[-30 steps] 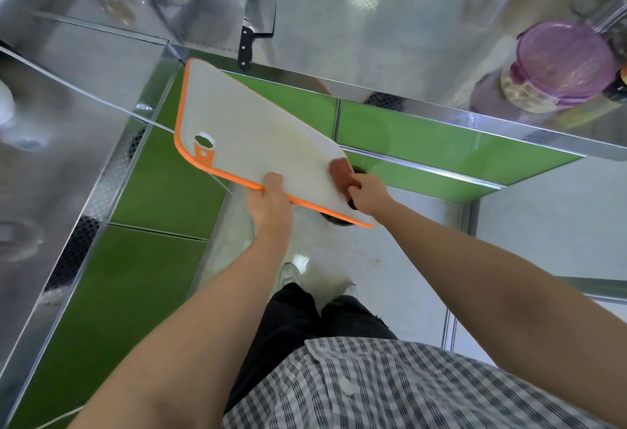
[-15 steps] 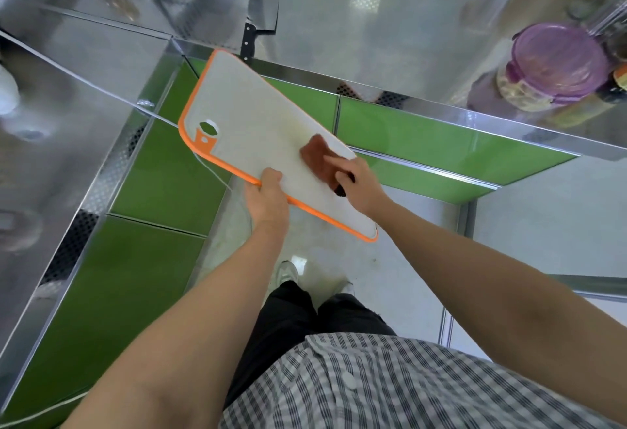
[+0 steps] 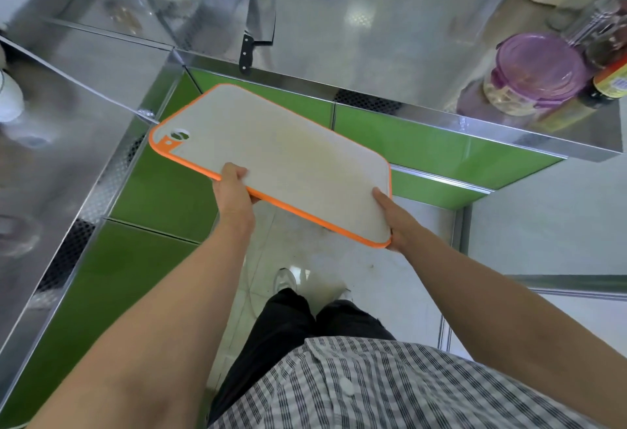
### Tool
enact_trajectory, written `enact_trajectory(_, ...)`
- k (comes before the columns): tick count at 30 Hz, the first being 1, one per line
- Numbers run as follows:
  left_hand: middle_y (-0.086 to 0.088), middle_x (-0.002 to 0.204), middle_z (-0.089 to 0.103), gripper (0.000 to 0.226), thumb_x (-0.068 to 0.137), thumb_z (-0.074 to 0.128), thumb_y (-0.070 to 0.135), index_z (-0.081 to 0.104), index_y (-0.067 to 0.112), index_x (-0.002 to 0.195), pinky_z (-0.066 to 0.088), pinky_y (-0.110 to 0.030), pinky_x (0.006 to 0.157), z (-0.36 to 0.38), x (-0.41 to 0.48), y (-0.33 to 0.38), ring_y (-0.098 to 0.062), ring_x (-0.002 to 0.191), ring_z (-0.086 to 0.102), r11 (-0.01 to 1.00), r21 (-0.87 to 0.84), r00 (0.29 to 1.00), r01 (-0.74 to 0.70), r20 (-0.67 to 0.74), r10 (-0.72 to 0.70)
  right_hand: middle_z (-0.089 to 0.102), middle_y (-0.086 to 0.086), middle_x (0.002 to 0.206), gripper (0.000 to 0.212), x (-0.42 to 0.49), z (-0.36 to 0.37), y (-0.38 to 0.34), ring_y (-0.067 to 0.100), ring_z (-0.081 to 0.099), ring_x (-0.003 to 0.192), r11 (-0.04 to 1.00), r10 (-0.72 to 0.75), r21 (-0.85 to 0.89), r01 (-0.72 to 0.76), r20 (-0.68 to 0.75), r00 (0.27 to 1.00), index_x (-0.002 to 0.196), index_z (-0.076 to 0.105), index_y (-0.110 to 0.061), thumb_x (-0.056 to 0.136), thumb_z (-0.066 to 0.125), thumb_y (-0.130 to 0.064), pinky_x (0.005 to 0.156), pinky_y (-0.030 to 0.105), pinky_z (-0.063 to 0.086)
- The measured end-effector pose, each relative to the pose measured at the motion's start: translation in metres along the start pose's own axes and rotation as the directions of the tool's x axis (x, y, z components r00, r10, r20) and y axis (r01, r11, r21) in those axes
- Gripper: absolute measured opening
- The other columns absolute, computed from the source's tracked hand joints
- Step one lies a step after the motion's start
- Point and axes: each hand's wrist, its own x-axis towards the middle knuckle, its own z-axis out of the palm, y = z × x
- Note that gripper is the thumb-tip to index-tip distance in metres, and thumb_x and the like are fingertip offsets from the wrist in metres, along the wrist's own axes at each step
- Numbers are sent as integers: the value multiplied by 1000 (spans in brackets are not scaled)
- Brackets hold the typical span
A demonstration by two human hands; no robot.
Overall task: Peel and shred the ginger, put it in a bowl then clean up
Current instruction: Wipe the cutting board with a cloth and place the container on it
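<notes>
A white cutting board [image 3: 281, 157] with an orange rim and a hanging hole at its far left corner is held in the air in front of the steel counter corner. My left hand [image 3: 234, 191] grips its near long edge, thumb on top. My right hand [image 3: 395, 221] holds the near right corner, thumb on the surface and fingers under it. A faint yellowish stain marks the board's middle. A cleaver [image 3: 258, 31] with a black handle lies on the counter beyond the board. No ginger or cloth is in view.
Steel counters [image 3: 373, 38] run ahead and to the left, with green cabinet fronts [image 3: 424, 147] below. A purple-lidded container [image 3: 536, 69] and dark bottles [image 3: 607, 82] stand at the right. A white object [image 3: 10, 96] sits at the far left. Tiled floor lies below.
The brown cloth that my right hand rubbed over the board is gone from view. My right hand now holds the board's right corner, and the board lies flatter and lower.
</notes>
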Motion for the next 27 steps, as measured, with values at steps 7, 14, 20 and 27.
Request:
enact_trajectory(7, 3, 94, 69, 24, 89, 60, 24, 55, 23, 113, 58, -30, 72, 4, -49, -38, -11, 79, 67, 992, 107, 916, 71, 387, -107, 69, 5, 111, 37, -6, 30, 27, 26, 69, 93, 973, -29, 227, 46, -80, 996, 126, 53, -24, 92, 59, -37, 81, 51, 55)
enact_trajectory(14, -5, 105, 66, 31, 87, 55, -3, 56, 9, 116, 55, -27, 69, 12, -74, -76, -17, 87, 63, 976, 171, 946, 133, 271, -176, 40, 4, 55, 29, -18, 45, 34, 12, 32, 28, 985, -47, 160, 63, -104, 993, 80, 44, -14, 98, 49, -37, 32, 14, 20)
enact_trajectory(20, 1, 90, 60, 22, 87, 47, 0, 51, 18, 98, 48, -21, 51, 21, -61, -69, -15, 73, 55, 980, 37, 978, 196, 64, -199, 42, 5, 47, 34, -23, 14, 23, 12, 26, 31, 995, -37, -102, 22, -149, 988, 67, 40, -13, 90, 56, -34, 33, 14, 17)
enact_trajectory(27, 3, 82, 59, 24, 86, 49, 1, 54, 18, 102, 49, -24, 58, 18, -43, -55, -19, 74, 52, 989, 83, 992, 125, -33, -122, 61, -2, 83, 33, -31, 14, 1, 8, 51, 59, 720, -636, -386, 576, -35, 771, 117, 62, -22, 91, 52, -5, 46, 19, 40)
